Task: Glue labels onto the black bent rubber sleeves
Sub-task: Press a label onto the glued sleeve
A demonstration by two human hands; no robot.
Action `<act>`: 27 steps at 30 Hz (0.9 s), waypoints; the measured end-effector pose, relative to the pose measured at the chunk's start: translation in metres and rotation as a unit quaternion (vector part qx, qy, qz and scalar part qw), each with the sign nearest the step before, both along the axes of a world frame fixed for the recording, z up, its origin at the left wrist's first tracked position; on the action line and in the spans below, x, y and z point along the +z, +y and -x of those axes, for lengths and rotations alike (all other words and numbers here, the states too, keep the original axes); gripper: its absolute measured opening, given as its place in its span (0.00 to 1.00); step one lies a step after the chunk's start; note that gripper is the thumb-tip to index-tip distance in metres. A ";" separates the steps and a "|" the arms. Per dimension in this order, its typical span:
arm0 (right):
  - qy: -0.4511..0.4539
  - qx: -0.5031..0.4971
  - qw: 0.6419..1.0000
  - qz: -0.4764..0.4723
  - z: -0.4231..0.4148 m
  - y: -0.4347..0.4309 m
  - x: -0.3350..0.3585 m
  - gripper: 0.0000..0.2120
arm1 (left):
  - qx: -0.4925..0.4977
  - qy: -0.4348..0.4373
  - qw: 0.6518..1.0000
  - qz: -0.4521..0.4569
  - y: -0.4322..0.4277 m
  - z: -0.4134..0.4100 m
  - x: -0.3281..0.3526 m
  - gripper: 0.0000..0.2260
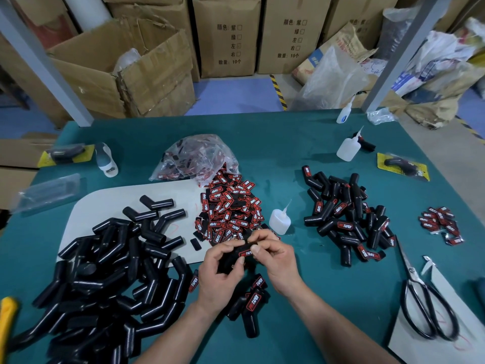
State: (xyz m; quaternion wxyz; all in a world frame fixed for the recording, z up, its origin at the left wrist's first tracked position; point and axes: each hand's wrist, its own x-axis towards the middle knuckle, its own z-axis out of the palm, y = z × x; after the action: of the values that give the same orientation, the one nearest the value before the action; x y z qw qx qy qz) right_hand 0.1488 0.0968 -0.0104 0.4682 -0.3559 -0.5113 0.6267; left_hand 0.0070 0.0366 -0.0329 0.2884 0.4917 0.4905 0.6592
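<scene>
Holding a sleeve (pixel 228 260) over the table (pixel 288 153), gripped its lower end with left hand (pixel 219 277) fingers curled round it. Pinched the red label (pixel 245 253) on its top between right hand (pixel 274 256) thumb and fingers. Worked just before the label heap (pixel 231 206), bare sleeves (pixel 105 271) left, glue bottle (pixel 280 220) near.
</scene>
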 end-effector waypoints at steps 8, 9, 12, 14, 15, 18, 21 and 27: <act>-0.005 -0.011 0.999 -0.030 -0.001 0.001 0.000 0.09 | 0.006 0.135 0.990 -0.037 0.002 0.004 0.000 0.08; -0.007 -0.010 0.999 -0.029 -0.001 0.001 0.000 0.09 | 0.004 0.141 0.989 -0.034 0.003 0.005 0.001 0.09; -0.010 -0.003 1.000 -0.027 -0.001 0.002 -0.001 0.08 | -0.019 0.159 0.987 -0.025 0.004 0.005 0.002 0.12; -0.009 -0.002 1.000 -0.022 -0.001 0.003 -0.001 0.08 | -0.031 0.162 0.986 -0.012 0.003 0.003 0.002 0.15; -0.009 -0.002 1.000 -0.021 -0.001 0.003 -0.001 0.08 | -0.031 0.147 0.989 0.002 0.002 0.002 0.002 0.18; -0.008 0.000 1.000 -0.017 -0.001 0.003 -0.002 0.08 | -0.030 0.068 0.997 0.023 0.000 -0.001 0.003 0.27; -0.010 -0.004 1.000 -0.023 -0.001 0.002 -0.003 0.08 | -0.040 0.017 0.999 0.014 -0.001 -0.002 0.003 0.29; -0.012 -0.011 0.999 -0.039 0.000 0.001 -0.005 0.08 | 0.059 -0.026 0.998 0.008 0.004 0.006 0.004 0.05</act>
State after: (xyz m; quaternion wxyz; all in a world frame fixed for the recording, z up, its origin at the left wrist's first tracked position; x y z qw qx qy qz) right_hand 0.1489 0.0981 -0.0149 0.4821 -0.3504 -0.5369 0.5971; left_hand 0.0009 0.0407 -0.0294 0.2656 0.4421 0.5167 0.6834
